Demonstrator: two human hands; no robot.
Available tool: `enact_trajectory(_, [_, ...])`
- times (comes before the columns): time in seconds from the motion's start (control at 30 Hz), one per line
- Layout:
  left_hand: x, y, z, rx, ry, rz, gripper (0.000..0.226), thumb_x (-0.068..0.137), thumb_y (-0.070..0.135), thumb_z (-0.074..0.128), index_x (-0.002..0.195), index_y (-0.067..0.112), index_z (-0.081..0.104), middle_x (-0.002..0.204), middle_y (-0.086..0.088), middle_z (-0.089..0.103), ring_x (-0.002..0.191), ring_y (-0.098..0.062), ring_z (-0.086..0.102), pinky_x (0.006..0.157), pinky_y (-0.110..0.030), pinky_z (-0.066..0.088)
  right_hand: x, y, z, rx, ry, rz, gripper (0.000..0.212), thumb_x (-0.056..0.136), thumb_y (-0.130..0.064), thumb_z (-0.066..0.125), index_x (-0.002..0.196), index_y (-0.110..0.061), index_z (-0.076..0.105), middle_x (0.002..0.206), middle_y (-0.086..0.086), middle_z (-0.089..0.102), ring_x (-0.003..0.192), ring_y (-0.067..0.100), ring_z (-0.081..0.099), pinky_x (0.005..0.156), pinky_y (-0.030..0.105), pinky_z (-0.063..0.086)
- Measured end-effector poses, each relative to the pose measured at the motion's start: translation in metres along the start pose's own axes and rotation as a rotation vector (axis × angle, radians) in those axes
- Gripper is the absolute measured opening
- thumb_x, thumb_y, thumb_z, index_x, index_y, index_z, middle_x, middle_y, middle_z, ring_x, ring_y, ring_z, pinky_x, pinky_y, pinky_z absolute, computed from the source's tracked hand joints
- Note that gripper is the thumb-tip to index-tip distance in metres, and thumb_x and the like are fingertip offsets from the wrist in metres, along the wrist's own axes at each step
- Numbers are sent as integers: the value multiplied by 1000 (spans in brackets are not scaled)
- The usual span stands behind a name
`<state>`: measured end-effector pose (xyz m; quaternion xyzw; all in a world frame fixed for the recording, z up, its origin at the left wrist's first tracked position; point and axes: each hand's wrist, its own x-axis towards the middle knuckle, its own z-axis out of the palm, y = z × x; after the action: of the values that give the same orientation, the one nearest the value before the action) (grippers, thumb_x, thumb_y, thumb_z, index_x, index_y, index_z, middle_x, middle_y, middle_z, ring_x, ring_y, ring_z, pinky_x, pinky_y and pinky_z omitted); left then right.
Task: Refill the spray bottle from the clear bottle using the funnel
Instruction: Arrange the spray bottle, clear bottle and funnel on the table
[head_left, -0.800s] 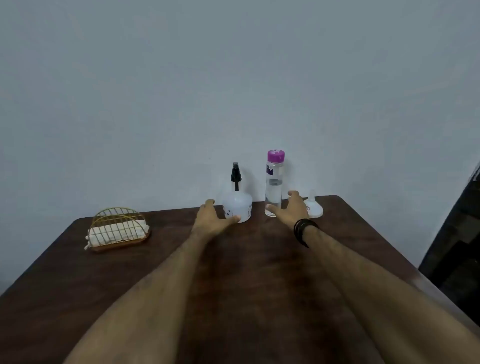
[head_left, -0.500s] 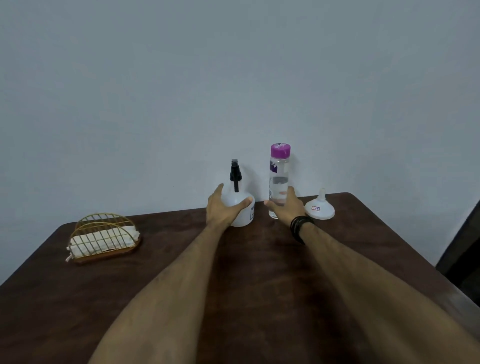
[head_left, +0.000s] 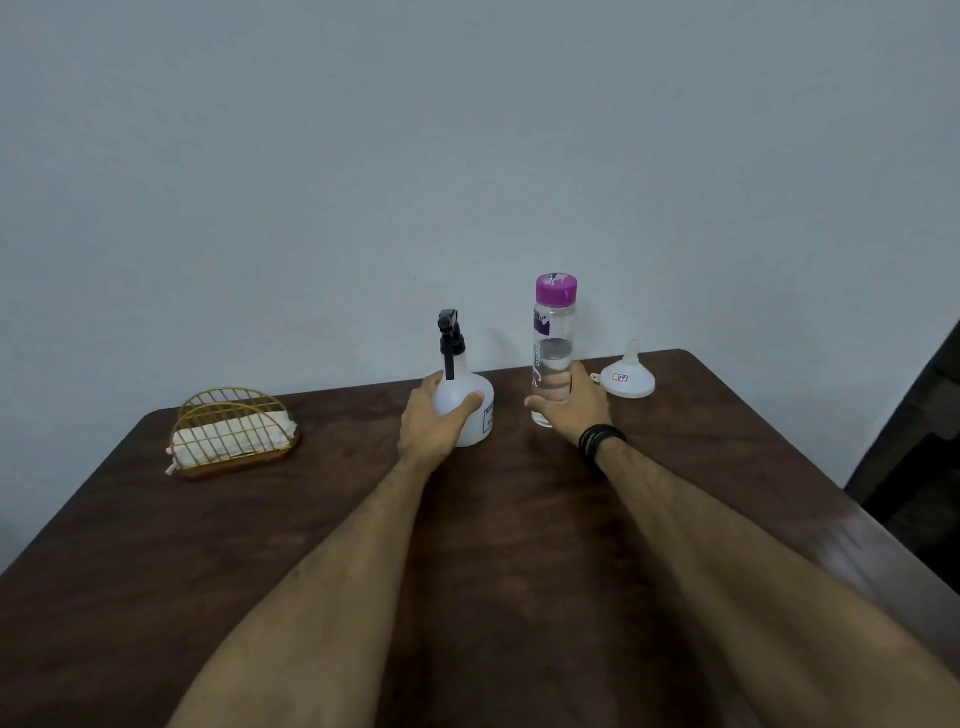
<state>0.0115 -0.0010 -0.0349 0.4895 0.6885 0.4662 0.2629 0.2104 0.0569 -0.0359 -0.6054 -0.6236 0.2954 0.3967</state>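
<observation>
A white spray bottle (head_left: 475, 400) with a black trigger head stands near the far edge of the dark wooden table (head_left: 467, 545). My left hand (head_left: 434, 421) is wrapped around its round body. To its right stands the clear bottle (head_left: 553, 332) with a purple cap, partly filled with clear liquid. My right hand (head_left: 576, 405), a black band on its wrist, grips the lower part of that bottle. A white funnel (head_left: 628, 379) rests upside down on the table just right of the clear bottle, spout up, untouched.
A gold wire holder (head_left: 234, 431) with a white cloth in it sits at the far left of the table. A plain grey wall rises right behind the bottles. The table's right edge runs beside a dark object (head_left: 914, 441).
Both hands reached forward from the table and closed, the left on the spray bottle and the right on the clear bottle. The view has shifted slightly.
</observation>
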Motion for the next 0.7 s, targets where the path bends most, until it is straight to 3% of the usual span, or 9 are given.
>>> enact_trajectory(0.3, [-54,-6,-19,-12,38,-5,86,59,76,65,133,34,54,127,4,59,116,-22,59,100,-49,52,-60,-4,-14,-1,0,-23,46,70,-25,83,107,-24,57,82,-19,60,83,12,61,80,25,46])
enact_trajectory(0.7, [-124,-18,-30,-7,119,43,67,80,55,75,137,27,52,132,0,53,117,-23,56,98,-42,50,-130,-1,-27,-15,21,-32,49,66,-33,83,107,-27,56,93,-9,68,88,17,65,77,28,48])
